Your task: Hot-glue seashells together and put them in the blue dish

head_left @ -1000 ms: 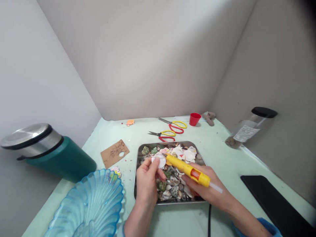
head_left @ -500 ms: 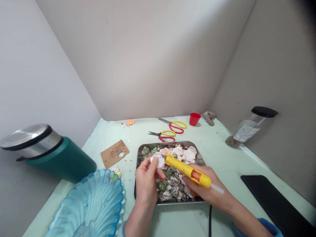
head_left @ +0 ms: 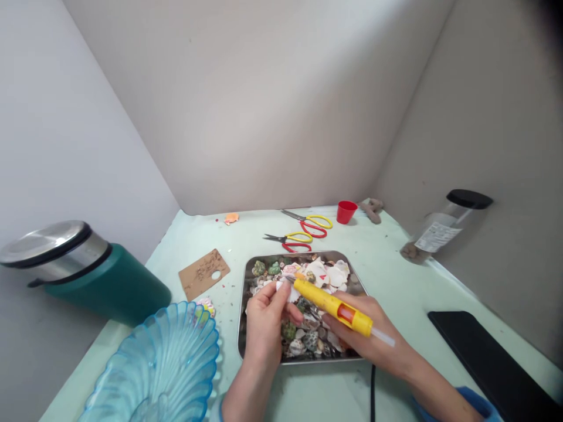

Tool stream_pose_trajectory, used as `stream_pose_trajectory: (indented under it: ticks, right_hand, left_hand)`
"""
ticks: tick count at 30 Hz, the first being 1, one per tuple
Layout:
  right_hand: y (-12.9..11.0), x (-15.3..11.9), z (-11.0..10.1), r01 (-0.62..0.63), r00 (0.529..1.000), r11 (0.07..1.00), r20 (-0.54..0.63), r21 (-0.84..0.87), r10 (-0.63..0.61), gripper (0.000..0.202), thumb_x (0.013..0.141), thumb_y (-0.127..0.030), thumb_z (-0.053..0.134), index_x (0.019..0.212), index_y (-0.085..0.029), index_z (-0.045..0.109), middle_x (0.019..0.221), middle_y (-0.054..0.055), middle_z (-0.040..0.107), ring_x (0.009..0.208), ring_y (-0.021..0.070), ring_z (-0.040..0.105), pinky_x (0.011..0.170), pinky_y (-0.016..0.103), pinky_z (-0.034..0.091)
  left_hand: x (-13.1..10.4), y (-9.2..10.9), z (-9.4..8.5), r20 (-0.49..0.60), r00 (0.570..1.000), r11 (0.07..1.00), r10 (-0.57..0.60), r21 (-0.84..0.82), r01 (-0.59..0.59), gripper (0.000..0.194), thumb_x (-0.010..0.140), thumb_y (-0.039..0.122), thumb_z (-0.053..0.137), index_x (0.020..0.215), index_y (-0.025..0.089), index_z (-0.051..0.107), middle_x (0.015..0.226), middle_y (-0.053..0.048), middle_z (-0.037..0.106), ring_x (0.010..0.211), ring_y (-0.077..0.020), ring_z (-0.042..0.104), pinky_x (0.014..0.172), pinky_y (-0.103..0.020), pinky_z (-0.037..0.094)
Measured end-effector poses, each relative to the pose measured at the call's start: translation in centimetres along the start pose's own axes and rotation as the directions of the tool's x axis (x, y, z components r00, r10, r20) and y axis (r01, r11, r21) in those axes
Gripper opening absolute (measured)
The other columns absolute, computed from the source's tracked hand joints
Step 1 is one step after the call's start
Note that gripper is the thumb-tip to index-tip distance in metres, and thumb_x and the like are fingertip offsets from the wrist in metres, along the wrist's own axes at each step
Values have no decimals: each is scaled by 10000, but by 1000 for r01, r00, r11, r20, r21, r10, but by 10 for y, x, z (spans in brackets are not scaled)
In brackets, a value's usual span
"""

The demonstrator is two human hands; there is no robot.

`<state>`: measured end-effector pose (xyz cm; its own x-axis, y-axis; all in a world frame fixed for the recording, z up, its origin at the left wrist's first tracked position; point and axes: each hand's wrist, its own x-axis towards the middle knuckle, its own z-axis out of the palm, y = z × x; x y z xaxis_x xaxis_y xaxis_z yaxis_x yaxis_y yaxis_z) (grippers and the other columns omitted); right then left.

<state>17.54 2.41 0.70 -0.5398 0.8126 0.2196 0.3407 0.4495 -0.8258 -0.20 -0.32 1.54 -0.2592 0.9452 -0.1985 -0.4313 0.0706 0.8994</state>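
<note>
My right hand (head_left: 367,328) is closed around a yellow hot glue gun (head_left: 332,305), with a clear glue stick (head_left: 382,336) poking out of its back end. Its metal nozzle (head_left: 290,279) points left, right at a small white piece, probably shell, (head_left: 288,291) pinched in my left hand (head_left: 266,316). Fingers partly cover that piece. Below both hands lies a metal tray (head_left: 303,363) filled with seashells (head_left: 311,340), some green, some speckled, some white and flat. A black cord (head_left: 373,392) runs down from beneath my right hand.
A blue scalloped dish (head_left: 162,363) and green bottle (head_left: 109,284) stand left, near a brown card (head_left: 204,274). Two pairs of scissors (head_left: 299,238) lie behind the tray, beside a red cup (head_left: 346,212). On the right are a clear jar (head_left: 442,228) and a black flat object (head_left: 488,357).
My left hand has shifted slightly right and turned the white piece, so less of it shows. The glue gun has moved a little left, keeping its nozzle by the piece.
</note>
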Motion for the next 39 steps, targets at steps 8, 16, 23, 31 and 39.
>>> stream_pose_trajectory:
  ticks: [8, 16, 23, 31, 39]
  right_hand:
    - [-2, 1, 0, 0, 1000, 1000, 14, 29, -1, 163, 898, -301, 543, 775, -193, 553, 538, -36, 545, 465, 109, 499, 467, 221, 400]
    - [0, 1, 0, -7, 1000, 1000, 20, 21, 6, 170, 891, -284, 535, 744, -199, 527, 534, -38, 544, 459, 112, 505, 465, 225, 406]
    - [2, 0, 1, -42, 997, 999, -60, 18, 43, 186, 897, -332, 551, 766, -201, 534, 527, -49, 521, 453, 110, 487, 454, 222, 399]
    - [4, 0, 2, -8, 999, 1000, -43, 4, 8, 179, 901, -331, 553, 790, -191, 564, 553, -38, 532, 467, 110, 489, 471, 225, 407]
    - [1, 0, 0, -12, 1000, 1000, 3, -1, 12, 170, 906, -315, 543, 786, -196, 549, 543, -35, 542, 473, 119, 508, 488, 233, 415]
  left_hand:
    - [-2, 0, 2, 46, 999, 999, 4, 37, -6, 284, 737, 415, 708, 763, 139, 651, 446, -3, 612, 394, -110, 523, 457, -203, 422]
    - [-1, 0, 2, 55, 998, 1000, 15, 25, -17, 240, 764, 365, 690, 786, 129, 650, 453, -8, 620, 404, -105, 531, 465, -198, 425]
    - [-2, 0, 0, 27, 1000, 1000, 14, -6, -14, 247, 746, 371, 703, 777, 134, 641, 447, 4, 603, 407, -105, 525, 460, -203, 419]
    - [-1, 0, 0, 11, 1000, 1000, 3, -21, -3, 261, 732, 391, 709, 752, 141, 634, 444, 13, 596, 401, -109, 531, 449, -203, 416]
    - [1, -4, 0, 4, 999, 999, 39, -1, -39, 248, 777, 398, 680, 769, 156, 626, 464, 35, 591, 396, -97, 511, 434, -197, 402]
